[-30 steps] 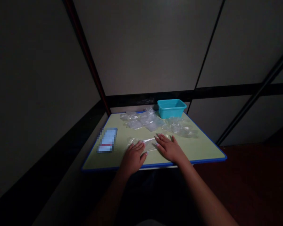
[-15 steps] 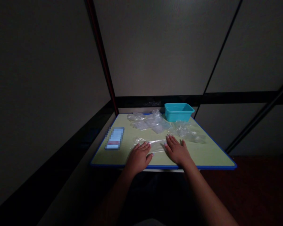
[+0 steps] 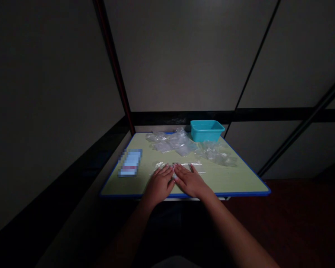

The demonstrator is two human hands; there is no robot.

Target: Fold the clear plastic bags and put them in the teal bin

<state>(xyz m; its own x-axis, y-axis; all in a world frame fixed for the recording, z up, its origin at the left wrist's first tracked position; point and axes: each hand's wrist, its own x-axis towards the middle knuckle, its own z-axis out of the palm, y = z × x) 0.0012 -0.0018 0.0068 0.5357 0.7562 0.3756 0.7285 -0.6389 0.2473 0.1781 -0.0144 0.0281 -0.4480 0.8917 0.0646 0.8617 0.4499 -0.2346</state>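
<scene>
A clear plastic bag (image 3: 197,168) lies flat near the front of the table, partly hidden under my hands. My left hand (image 3: 159,185) rests palm down on its left part, fingers stretched out. Beside it, my right hand (image 3: 190,181) presses flat on the bag's middle, fingers extended and the fingertips meeting those of the left hand. Behind them is a crumpled heap of clear plastic bags (image 3: 181,142). More crumpled clear plastic (image 3: 219,154) lies to the right of that heap.
A turquoise plastic basin (image 3: 206,133) stands at the back right of the pale green table (image 3: 240,182), which has a blue edge. A phone (image 3: 130,163) with a lit, blurred screen lies at the left. Walls close in behind and on the left.
My right hand has slid left across the bag until it meets my left hand, which stays on the bag. The whole view has shifted slightly.
</scene>
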